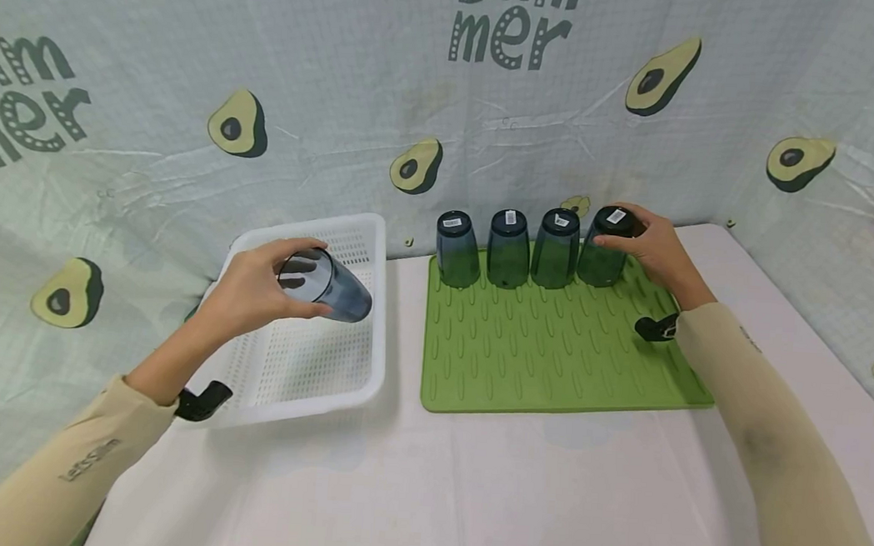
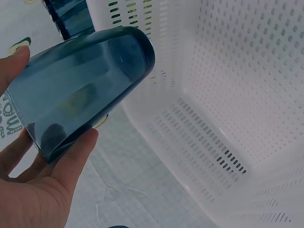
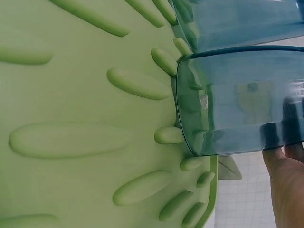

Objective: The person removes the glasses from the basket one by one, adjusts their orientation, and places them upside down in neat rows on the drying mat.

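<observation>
My left hand (image 1: 257, 289) grips a blue-tinted drinking glass (image 1: 349, 294) near its mouth, over the white basket. The glass is tilted, its base pointing right and down; the left wrist view shows fingers and thumb round its rim end (image 2: 42, 137). My right hand (image 1: 656, 246) holds another glass (image 1: 601, 262) near its upturned base. That glass stands upside down at the right end of a row on the green mat (image 1: 545, 355); in the right wrist view its rim meets the mat's ridges. Beside it stand several more upturned glasses (image 1: 554, 255), with labels on their bases.
The white perforated basket (image 1: 382, 336) stands left of the mat on the white-covered table (image 1: 454, 483). Behind the table hangs a cloth (image 1: 329, 74) printed with avocados, close behind the row of glasses. In the left wrist view more blue glass (image 2: 71, 16) shows beyond the basket wall.
</observation>
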`<state>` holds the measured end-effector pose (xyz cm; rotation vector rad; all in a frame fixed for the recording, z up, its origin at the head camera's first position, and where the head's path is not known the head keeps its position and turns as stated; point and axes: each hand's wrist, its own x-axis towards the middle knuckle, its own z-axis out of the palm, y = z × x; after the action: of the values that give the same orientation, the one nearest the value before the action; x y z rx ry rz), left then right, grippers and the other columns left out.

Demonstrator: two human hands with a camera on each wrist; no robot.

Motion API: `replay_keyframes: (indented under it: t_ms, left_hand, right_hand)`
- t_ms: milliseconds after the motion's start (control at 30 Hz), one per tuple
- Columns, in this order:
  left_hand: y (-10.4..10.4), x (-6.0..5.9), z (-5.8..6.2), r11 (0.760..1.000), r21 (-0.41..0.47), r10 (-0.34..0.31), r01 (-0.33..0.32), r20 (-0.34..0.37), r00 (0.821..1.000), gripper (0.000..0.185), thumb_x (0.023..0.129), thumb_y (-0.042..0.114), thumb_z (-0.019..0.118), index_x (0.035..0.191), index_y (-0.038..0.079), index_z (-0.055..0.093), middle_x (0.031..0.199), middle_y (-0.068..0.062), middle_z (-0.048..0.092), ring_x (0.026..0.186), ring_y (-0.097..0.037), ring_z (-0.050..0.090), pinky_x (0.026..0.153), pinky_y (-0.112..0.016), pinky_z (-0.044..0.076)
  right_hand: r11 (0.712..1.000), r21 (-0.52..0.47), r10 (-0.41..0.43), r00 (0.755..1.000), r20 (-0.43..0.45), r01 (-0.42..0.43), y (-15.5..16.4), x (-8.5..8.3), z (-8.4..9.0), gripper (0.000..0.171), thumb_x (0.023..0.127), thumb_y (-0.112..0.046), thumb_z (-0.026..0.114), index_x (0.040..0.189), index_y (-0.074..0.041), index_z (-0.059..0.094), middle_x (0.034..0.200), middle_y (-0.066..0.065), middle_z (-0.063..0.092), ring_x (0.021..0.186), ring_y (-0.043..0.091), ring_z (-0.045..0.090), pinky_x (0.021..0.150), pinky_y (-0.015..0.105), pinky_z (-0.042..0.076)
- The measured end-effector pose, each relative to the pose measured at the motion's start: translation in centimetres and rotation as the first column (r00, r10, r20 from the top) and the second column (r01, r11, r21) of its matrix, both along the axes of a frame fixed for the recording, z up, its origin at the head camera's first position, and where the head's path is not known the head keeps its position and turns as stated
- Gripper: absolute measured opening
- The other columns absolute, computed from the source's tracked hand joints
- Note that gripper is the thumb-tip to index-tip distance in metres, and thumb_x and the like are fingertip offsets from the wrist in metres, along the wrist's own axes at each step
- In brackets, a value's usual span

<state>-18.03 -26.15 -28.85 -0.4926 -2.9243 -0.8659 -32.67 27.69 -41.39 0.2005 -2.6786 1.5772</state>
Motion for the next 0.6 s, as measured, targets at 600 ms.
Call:
replay_keyframes:
  t_ms: [600]
  left_hand:
    - [0.7, 0.7, 1.0, 0.998, 0.046, 0.048, -0.048, 0.019, 0.999, 0.085, 0.068, 0.015, 0.096, 0.141, 0.007, 0.053, 0.132, -0.017, 0.057, 0.113, -0.036, 0.064, 0.093, -0.049, 0.055]
  right_hand:
    - [0.999, 0.035, -0.002, 1.000, 0.005, 0.002, 0.0, -0.2, -0.1, 0.083, 0.087, -0.044, 0.080, 0.156, -0.022, 0.041, 0.106, 0.002, 0.053, 0.083, 0.019, 0.043, 0.081, 0.045, 0.041]
